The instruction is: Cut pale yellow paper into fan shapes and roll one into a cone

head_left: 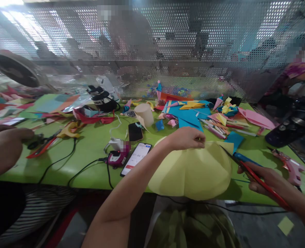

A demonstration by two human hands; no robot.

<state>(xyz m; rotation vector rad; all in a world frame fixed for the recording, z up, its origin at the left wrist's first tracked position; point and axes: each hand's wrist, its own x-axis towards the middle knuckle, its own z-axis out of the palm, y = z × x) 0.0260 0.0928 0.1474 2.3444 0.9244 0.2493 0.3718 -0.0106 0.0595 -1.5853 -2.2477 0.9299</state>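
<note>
A large sheet of yellow paper (pixel 191 172) with a rounded, curved outline lies over the table's front edge in front of me. My left hand (pixel 190 138) reaches across it, thumb and fingers pinched at its upper edge. My right hand (pixel 267 184) grips a pair of scissors (pixel 255 176) with red handles. Their dark blades point up and left, and the tips meet the paper's right corner. How far the blades are apart is hard to make out. A blue-handled tool (pixel 248 159) lies just beyond the scissors.
A phone (pixel 136 159) showing a timer and a purple power strip (pixel 118 155) with cables lie to the left. A pink glue gun (pixel 289 167) and dark bottle (pixel 294 124) stand right. Paper scraps and a tape roll (pixel 144 114) line the back. A co-worker's hand (pixel 2 148) is far left.
</note>
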